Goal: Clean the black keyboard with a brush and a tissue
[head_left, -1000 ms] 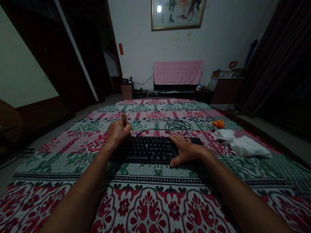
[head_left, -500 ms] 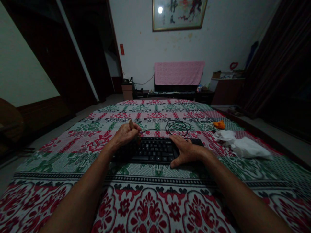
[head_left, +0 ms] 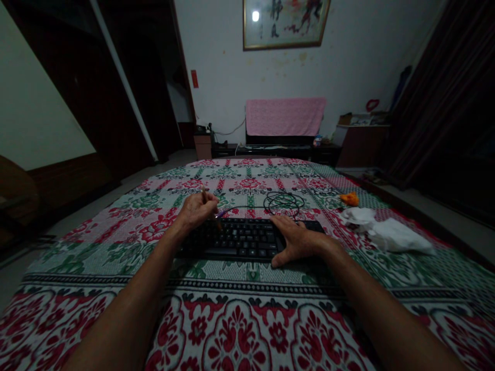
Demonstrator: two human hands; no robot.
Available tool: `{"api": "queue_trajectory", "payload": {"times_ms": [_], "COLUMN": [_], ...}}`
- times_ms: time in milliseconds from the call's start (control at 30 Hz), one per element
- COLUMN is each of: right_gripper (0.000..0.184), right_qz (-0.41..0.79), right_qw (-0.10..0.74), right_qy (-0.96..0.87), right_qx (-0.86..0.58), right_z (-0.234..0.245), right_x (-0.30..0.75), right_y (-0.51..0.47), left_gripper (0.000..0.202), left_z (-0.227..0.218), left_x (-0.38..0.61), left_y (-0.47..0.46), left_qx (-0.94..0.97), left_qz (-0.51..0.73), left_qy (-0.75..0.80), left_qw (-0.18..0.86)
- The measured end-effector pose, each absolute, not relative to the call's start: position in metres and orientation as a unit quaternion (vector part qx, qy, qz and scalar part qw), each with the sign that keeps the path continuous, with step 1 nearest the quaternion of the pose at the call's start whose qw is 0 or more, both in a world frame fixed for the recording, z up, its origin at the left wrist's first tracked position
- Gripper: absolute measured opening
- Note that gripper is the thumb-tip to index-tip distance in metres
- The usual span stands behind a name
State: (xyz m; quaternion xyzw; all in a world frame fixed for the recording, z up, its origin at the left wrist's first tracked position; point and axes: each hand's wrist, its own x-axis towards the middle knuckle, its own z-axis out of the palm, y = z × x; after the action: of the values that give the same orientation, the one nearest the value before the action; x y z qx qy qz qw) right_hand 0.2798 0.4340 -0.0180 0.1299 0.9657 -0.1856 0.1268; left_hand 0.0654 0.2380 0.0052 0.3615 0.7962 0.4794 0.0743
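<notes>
A black keyboard (head_left: 243, 238) lies on the flowered cloth. My left hand (head_left: 197, 210), over its left part, is closed around a thin brush (head_left: 203, 194) with a pale wooden handle that sticks up above the fingers. The brush's brownish lower end shows near the upper keys. My right hand (head_left: 296, 239) lies across the keyboard's right part, fingers spread at the far edge and thumb at the near edge, covering keys there. Beside my left fingers is the purple end (head_left: 220, 214) of a black cable (head_left: 284, 203), which is coiled behind the keyboard.
The red, green and white patterned cloth (head_left: 240, 330) covers the broad surface. To the right lie a crumpled white bag (head_left: 398, 234) and a small orange item (head_left: 349, 199). A low cabinet (head_left: 328, 154) and a pink cloth (head_left: 285, 117) stand against the far wall.
My left hand has shifted slightly left with the brush, and the brush is tilted differently. The cable's purple end now shows. My right hand and the keyboard have stayed in place.
</notes>
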Motion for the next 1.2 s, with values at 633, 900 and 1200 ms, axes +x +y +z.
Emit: {"api": "queue_trajectory", "payload": {"times_ms": [633, 900, 1200], "right_gripper": [0.133, 0.134, 0.135], "right_qz": [-0.185, -0.183, -0.188], "right_qw": [0.116, 0.123, 0.124], "right_qy": [0.967, 0.966, 0.965], "right_qx": [0.128, 0.132, 0.137], "right_z": [-0.019, -0.017, -0.015], "right_x": [0.280, 0.279, 0.280], "right_y": [0.434, 0.432, 0.430], "left_gripper": [0.032, 0.028, 0.019], "left_z": [0.018, 0.017, 0.013], "left_x": [0.064, 0.059, 0.062], "left_y": [0.228, 0.228, 0.229], "left_qx": [0.244, 0.283, 0.386], "left_qz": [0.154, 0.306, 0.309], "left_qy": [0.951, 0.907, 0.869], "left_qw": [-0.108, -0.064, 0.020]}}
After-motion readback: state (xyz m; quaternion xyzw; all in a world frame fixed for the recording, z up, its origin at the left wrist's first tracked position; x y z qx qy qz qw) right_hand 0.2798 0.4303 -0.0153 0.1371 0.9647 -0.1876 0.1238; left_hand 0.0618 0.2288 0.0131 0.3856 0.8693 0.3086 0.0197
